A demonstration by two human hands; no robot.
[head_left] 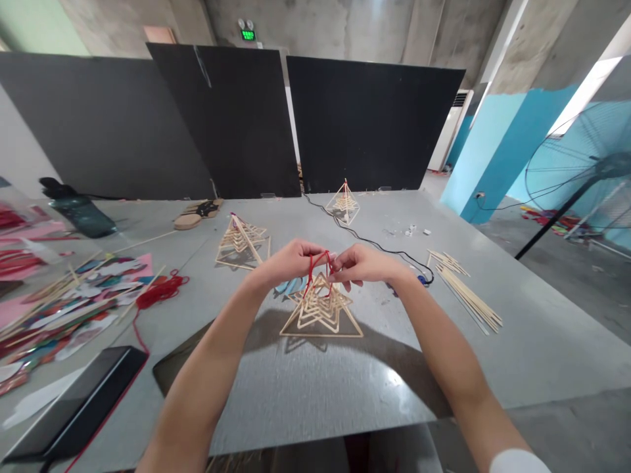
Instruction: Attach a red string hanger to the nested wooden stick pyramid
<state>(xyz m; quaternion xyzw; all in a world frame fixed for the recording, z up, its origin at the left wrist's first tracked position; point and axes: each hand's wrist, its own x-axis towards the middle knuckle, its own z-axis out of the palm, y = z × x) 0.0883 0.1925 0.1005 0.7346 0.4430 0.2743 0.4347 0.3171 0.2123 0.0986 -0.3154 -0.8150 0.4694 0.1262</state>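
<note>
You are working at a grey table [305,407] in a concrete-walled room, with black panels [374,125] standing along its far edge and a green exit sign [248,35] glowing above them. A pillar [513,144], painted blue on its lower part, is rising beyond the table's right side, and a fan [604,167] is standing at the far right.

Your left hand [302,258] and your right hand [355,264] are meeting over the near middle of the table, both pinching red yarn [310,270] between curled fingers. The yarn is looping down to the top of a wooden stick frame [323,309], which is sitting on the table just below your hands, a wide triangle at its base and smaller star shapes inside.

A second stick frame [242,242] is resting beyond your left hand, and a third [344,205] is standing farther back near the panels. A black cable [367,242] is winding past that one toward your right forearm. Loose sticks [468,295] are lying to the right. On the left, a ball of red yarn [160,290] is lying beside a pile of colourful pieces [73,312], with a dark bottle [79,209] tipping over behind them.
</note>
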